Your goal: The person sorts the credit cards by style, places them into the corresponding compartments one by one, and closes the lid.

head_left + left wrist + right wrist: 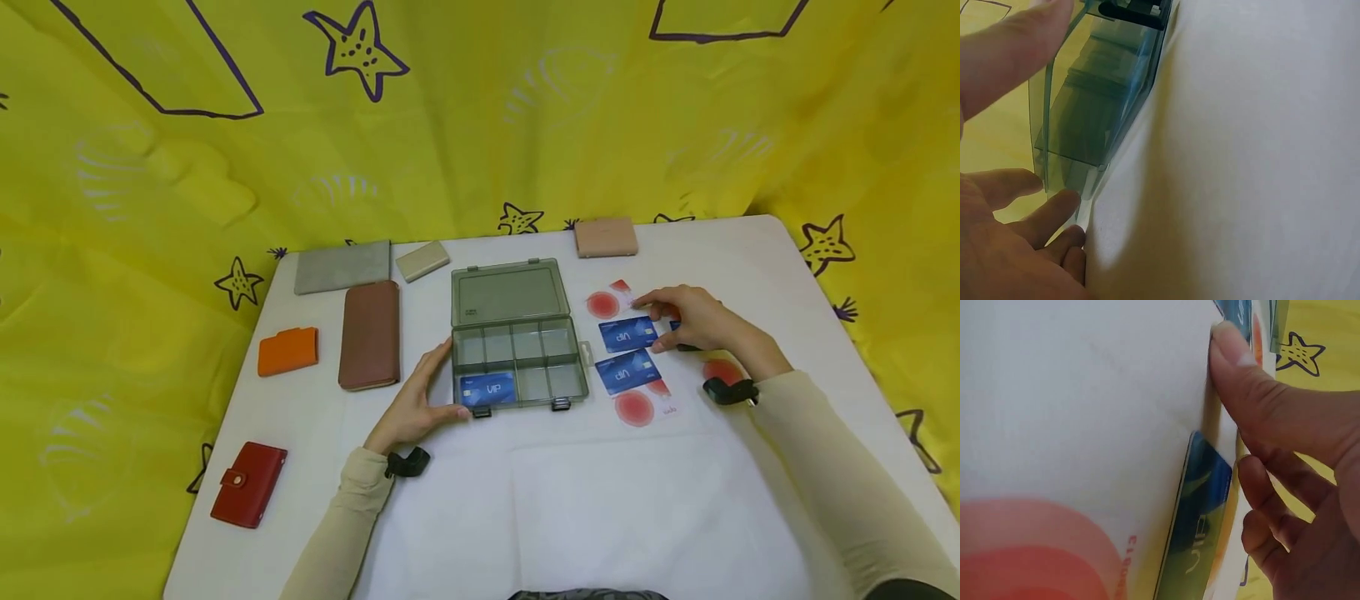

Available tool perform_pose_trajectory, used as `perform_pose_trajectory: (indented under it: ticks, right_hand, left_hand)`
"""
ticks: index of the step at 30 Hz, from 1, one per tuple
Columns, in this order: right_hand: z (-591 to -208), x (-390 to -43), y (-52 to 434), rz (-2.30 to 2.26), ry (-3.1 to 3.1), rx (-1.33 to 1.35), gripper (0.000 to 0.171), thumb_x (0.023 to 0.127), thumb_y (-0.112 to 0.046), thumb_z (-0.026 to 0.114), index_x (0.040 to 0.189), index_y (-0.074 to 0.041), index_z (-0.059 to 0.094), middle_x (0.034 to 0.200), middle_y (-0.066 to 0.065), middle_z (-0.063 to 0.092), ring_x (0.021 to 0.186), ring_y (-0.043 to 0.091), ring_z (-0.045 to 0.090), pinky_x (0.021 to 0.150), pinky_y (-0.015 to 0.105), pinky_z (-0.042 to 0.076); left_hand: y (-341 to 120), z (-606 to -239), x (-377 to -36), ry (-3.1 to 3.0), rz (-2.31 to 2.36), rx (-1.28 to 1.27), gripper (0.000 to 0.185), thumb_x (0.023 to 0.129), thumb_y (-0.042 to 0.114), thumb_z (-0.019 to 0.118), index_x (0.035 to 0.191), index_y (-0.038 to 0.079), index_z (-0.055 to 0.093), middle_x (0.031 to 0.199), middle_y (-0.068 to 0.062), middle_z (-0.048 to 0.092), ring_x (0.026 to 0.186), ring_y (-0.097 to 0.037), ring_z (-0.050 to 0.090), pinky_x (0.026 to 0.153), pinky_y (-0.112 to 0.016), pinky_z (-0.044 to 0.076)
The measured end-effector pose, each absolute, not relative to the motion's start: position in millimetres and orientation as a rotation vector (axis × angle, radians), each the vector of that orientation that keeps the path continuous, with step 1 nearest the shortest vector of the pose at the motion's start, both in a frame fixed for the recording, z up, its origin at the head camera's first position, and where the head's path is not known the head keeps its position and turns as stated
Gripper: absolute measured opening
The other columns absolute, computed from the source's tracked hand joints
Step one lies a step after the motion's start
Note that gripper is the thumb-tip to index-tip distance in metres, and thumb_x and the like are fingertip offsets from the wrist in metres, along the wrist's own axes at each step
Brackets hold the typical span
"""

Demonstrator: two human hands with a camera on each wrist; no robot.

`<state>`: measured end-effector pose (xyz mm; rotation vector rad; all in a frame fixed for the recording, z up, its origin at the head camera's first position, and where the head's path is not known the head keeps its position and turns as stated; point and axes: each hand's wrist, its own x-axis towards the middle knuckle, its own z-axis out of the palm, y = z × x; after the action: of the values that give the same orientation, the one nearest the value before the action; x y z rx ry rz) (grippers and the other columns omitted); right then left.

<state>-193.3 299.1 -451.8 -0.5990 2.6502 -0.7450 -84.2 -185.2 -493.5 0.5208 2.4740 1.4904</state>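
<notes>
A clear grey-green compartment box (pixel 510 293) lies with its lid folded back. One blue VIP card (pixel 487 389) sits in its front-left compartment. My left hand (pixel 415 406) touches the box's left side with extended fingers, its thumb by the front edge; the left wrist view shows these fingers (pixel 1054 215) against the plastic. Over the cards to the right is my right hand (pixel 697 321), thumb and index spread at the right end of a blue VIP card (pixel 627 334). Another blue card (pixel 628 372) overlaps a white-and-red card (pixel 636 408). One more blue card (pixel 1194 519) lies under the right hand.
At left are a brown wallet (pixel 370 335), a grey wallet (pixel 342 267), an orange card holder (pixel 288 351) and a red snap card holder (pixel 249 484). A beige case (pixel 422 261) and a pink wallet (pixel 606 237) lie at the back. Yellow patterned cloth surrounds the white table.
</notes>
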Motion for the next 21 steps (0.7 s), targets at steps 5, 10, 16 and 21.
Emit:
perform_pose_trajectory:
  ticks: [5, 10, 16, 21]
  right_hand:
    - [-453.7, -195.4, 300.6, -0.795, 2.604, -0.589, 0.054, 0.079, -0.019, 0.096, 0.127, -0.01, 0.072, 0.1, 0.004, 0.063, 0.093, 0.023, 0.052, 0.08, 0.03, 0.043]
    - [-454.5, -196.5, 301.7, -0.8, 2.583, -0.569, 0.051, 0.077, -0.024, 0.097, 0.119, -0.01, 0.073, 0.103, 0.005, 0.065, 0.097, 0.024, 0.054, 0.087, 0.035, 0.046]
    - [-453.3, -198.9, 300.0, -0.828, 2.589, -0.589, 0.051, 0.075, -0.019, 0.098, 0.111, -0.006, 0.065, 0.104, 0.008, 0.067, 0.098, 0.025, 0.06, 0.093, 0.039, 0.05]
    - [-450.6, -196.7, 302.1, -0.89, 2.664, -0.584, 0.037, 0.087, -0.012, 0.089, 0.11, -0.007, 0.06, 0.1, 0.008, 0.067, 0.092, 0.023, 0.06, 0.083, 0.025, 0.05]
  left_hand:
    - [-184.5, -494.6, -82.9, 2.502, 1.481, 0.494, 0.113, 0.081, 0.014, 0.094, 0.17, 0.014, 0.024, 0.173, -0.02, 0.026, 0.162, -0.041, 0.02, 0.129, -0.063, 0.016]
    - [-181.7, -495.6, -80.4, 2.524, 1.447, 0.447, 0.111, 0.082, 0.018, 0.093, 0.17, 0.016, 0.027, 0.175, -0.019, 0.025, 0.163, -0.04, 0.017, 0.129, -0.064, 0.016]
    - [-178.5, -497.4, -79.8, 2.568, 1.417, 0.446, 0.11, 0.082, 0.022, 0.093, 0.17, 0.017, 0.027, 0.174, -0.017, 0.027, 0.164, -0.038, 0.018, 0.128, -0.065, 0.018]
    - [-178.4, -498.2, -81.4, 2.577, 1.419, 0.449, 0.109, 0.083, 0.022, 0.093, 0.17, 0.018, 0.028, 0.174, -0.017, 0.027, 0.163, -0.039, 0.019, 0.128, -0.065, 0.019]
